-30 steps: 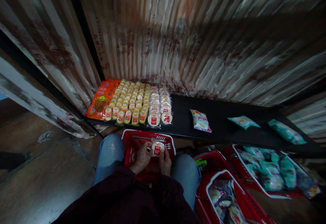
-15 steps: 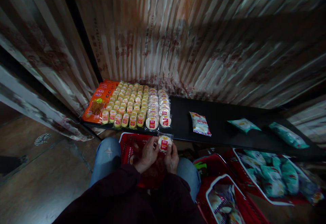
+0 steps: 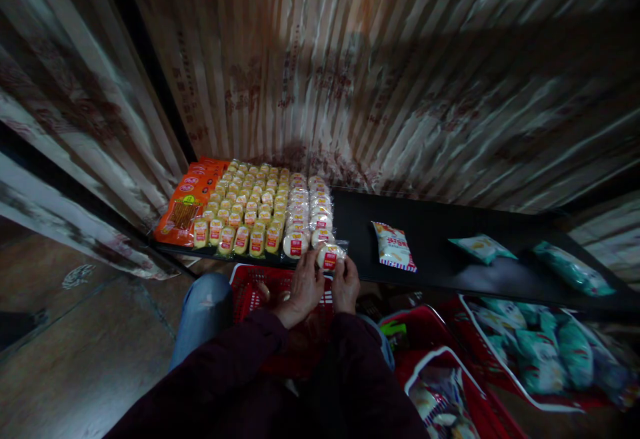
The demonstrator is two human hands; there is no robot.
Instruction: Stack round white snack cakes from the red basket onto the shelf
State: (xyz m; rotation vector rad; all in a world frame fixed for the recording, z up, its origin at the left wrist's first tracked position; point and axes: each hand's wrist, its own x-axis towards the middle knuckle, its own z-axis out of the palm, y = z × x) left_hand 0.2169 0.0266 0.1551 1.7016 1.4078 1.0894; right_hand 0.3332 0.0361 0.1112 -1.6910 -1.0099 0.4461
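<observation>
Between both hands is a round, pale wrapped cake [image 3: 329, 257] with a red label, held at the shelf's front edge. My left hand [image 3: 304, 290] grips its left side, and my right hand [image 3: 346, 286] pinches its right side. Just behind it, rows of the same round wrapped cakes [image 3: 296, 244] lie overlapping on the black shelf [image 3: 350, 216]. To their left stand several rows of small yellow wrapped cakes [image 3: 241, 239]. Under my hands, between my knees, is a red basket [image 3: 241, 296] with a few wrapped pieces in it.
An orange snack bag [image 3: 187, 202] lies at the shelf's left end. Right of the cakes lie a white bag [image 3: 393, 246] and two teal bags [image 3: 483, 248]. On the floor at right, red baskets [image 3: 530, 392] hold more bags. A striped curtain [image 3: 310, 92] hangs behind.
Both hands have moved forward and up with the round cake, from above the basket to the front of the right-hand cake row. The view has shifted slightly.
</observation>
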